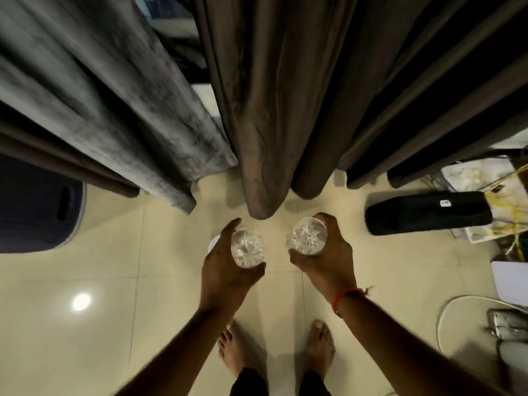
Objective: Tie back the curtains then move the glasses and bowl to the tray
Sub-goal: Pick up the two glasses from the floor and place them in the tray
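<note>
I look straight down at the tiled floor. My left hand [225, 270] grips a clear cut-glass tumbler [248, 250], seen from above. My right hand [325, 258] grips a second clear tumbler [307, 236]. Both glasses are held side by side above the floor, just in front of the curtains. A brown curtain [274, 110] hangs bunched in the middle, and a grey curtain [114, 115] hangs to its left. A white rounded edge [213, 243], perhaps the bowl, peeks out on the floor behind my left hand. No tray is in view.
A dark blue basket [34, 207] stands at the left. A black bag [428, 212] lies at the right, with papers and yellow cord [508, 212] beyond it. A white cable [457, 307] and a metal object [505, 324] lie at lower right. My bare feet [274, 347] stand on the tiles.
</note>
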